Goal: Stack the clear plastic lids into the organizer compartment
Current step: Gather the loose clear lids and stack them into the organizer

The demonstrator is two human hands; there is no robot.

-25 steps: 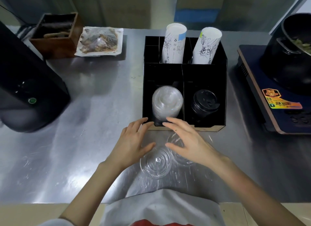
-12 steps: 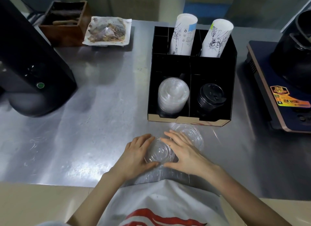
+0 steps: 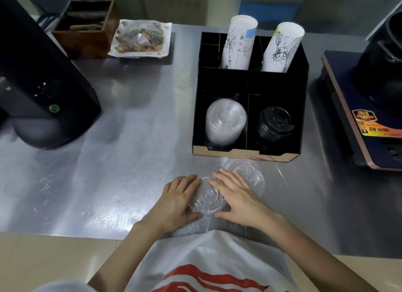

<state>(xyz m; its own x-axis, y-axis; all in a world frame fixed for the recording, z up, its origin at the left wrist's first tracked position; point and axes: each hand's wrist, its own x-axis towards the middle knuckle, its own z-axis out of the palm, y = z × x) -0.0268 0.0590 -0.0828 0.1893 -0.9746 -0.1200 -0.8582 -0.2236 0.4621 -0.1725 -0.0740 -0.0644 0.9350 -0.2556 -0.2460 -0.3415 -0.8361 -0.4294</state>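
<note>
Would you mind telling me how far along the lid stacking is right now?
Done: a stack of clear lids already sits in the organizer's front left compartment. In hand: the left hand and right hand cup one lid lying on the counter. Left: that lid, plus another lid beside it in front of the organizer, must go onto the stack.

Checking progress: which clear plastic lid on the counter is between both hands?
The nearer clear plastic lid, cupped between left hand and right hand; the other loose clear lid lies farther, beside the organizer.
</note>
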